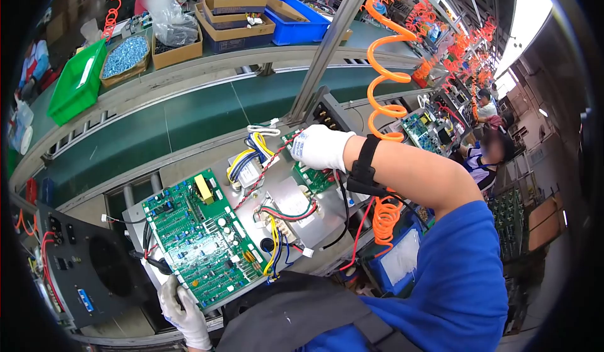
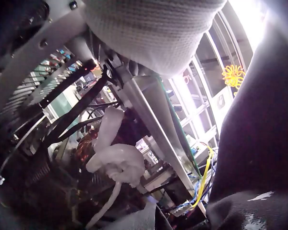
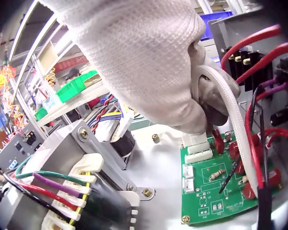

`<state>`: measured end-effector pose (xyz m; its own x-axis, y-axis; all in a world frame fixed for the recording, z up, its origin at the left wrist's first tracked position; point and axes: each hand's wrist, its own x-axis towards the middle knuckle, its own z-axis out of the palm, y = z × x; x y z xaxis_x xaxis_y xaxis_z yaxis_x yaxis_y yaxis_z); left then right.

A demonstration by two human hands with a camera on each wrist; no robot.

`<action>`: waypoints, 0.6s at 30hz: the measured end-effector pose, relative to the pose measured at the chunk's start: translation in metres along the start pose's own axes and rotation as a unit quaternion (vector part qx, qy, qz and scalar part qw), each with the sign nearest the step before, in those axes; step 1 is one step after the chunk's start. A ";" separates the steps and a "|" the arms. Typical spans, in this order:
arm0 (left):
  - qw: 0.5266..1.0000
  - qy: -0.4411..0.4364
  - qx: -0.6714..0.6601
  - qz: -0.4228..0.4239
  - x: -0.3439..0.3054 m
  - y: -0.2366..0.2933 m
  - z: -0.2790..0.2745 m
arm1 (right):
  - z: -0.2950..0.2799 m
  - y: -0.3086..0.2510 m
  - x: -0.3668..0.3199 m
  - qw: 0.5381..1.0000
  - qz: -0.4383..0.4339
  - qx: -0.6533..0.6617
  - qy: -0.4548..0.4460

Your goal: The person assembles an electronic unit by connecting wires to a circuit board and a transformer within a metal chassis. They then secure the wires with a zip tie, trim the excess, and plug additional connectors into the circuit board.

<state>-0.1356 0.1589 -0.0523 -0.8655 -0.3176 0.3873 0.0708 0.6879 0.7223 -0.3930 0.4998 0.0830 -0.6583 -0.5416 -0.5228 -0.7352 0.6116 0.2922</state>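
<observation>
My right hand (image 1: 313, 146), in a white knit glove, reaches over a small green circuit board (image 3: 221, 191) on the metal chassis plate (image 3: 156, 167). Its bent fingertips pinch a white connector (image 3: 198, 140) at the board's edge. A white sleeved cable (image 3: 230, 108) arches past those fingers. From the hand a twisted red-and-black wire (image 1: 255, 187) runs to the large green circuit board (image 1: 195, 226). My gloved left hand (image 1: 182, 311) rests at that board's lower left edge, fingers loosely extended. In the left wrist view its glove (image 2: 153, 38) overlaps a metal edge, the fingertips hidden.
Transformers (image 1: 247, 173) with coloured wires sit on the chassis plate. A black fan panel (image 1: 94, 270) stands at left, a dark terminal panel (image 1: 327, 110) behind my right hand. An orange coiled hose (image 1: 385, 56) hangs overhead. A green bin (image 1: 78, 81) stands beyond the conveyor (image 1: 201, 110).
</observation>
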 end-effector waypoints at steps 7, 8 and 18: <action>0.999 -0.025 -0.013 -0.030 -0.001 -0.001 -0.004 | -0.006 -0.001 0.005 0.999 -0.020 -0.011 -0.038; 0.999 -0.024 -0.014 -0.031 -0.002 -0.002 -0.003 | -0.008 -0.002 0.006 0.998 -0.019 -0.015 -0.050; 0.999 -0.026 0.012 -0.016 0.003 0.003 -0.004 | -0.007 0.001 0.009 0.998 -0.009 0.013 -0.066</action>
<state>-0.1360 0.1580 -0.0468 -0.8915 -0.3066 0.3335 0.0312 0.6929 0.7204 -0.4006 0.4912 0.0841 -0.6168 -0.4731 -0.6290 -0.7412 0.6181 0.2619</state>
